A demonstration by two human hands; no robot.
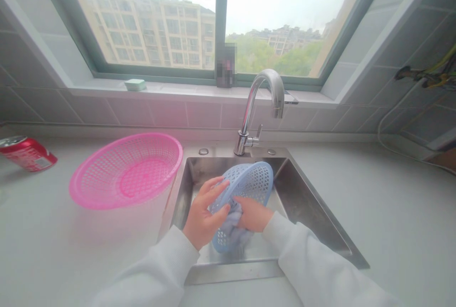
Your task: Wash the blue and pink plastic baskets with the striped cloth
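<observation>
A light blue plastic basket [251, 183] is held tilted over the steel sink [309, 207]. My left hand [204, 214] grips its rim on the left side, fingers wrapped round the edge. Inside the basket, my right hand [253, 213] is closed on a pale blue-grey cloth [233, 224] and presses it against the mesh. Both arms wear white sleeves. The curved chrome tap [261, 103] stands behind the basket; I see no water running.
A pink plastic basket [126, 170] rests on the white counter left of the sink, overhanging its edge a little. A red drink can [26, 153] lies on its side at the far left. A green soap dish [135, 84] sits on the windowsill. Loose wires [427, 77] hang at the right wall.
</observation>
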